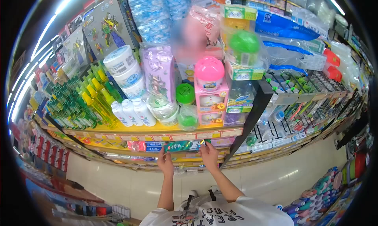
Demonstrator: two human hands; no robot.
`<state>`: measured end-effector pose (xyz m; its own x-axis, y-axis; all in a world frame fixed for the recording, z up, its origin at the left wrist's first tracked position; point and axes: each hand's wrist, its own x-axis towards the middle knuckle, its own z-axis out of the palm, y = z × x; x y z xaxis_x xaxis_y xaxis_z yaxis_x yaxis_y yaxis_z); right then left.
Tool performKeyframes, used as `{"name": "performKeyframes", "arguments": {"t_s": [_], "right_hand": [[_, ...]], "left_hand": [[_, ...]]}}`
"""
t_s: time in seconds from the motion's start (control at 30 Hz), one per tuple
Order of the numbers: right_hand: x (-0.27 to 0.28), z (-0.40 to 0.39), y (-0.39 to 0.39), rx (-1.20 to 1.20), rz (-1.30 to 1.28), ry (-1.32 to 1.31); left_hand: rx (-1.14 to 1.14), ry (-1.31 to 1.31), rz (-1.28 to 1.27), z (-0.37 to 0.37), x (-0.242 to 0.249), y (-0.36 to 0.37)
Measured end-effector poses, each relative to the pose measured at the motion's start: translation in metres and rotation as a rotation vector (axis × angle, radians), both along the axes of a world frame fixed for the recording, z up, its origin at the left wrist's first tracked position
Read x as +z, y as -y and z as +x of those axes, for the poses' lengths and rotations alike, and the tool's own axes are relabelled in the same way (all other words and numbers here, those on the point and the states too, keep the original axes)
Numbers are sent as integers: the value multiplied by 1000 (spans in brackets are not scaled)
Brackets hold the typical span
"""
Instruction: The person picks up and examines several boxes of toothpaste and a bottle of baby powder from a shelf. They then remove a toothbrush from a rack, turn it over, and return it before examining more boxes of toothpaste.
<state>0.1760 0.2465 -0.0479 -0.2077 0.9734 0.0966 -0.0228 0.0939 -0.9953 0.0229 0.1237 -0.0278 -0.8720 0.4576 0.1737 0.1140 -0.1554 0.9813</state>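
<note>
A long green toothpaste box [179, 146] is held level between my two hands, just in front of a lower shelf. My left hand [165, 162] pinches its left end between thumb and fingers. At its right end, my right hand [209, 154] is closed on the box, near a shiny corner. Behind it, more toothpaste boxes [153, 146] in blue and red lie along the shelf, partly hidden by my hands and the held box.
Above is a yellow shelf edge with price tags [177, 137]. It carries white bottles [143, 112], stacked white tubs [125, 72], yellow-green bottles [96, 104] and a pink round container [209, 72]. A black shelf post [252, 116] stands at right. Tiled floor [264, 175] lies below.
</note>
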Motion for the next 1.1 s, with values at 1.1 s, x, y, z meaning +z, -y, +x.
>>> {"name": "performKeyframes", "arguments": {"t_s": [1.1], "right_hand": [[-23,-10,57,98,-326,-435]], "left_hand": [[-312,-994,-549,-51,-5,4]]}}
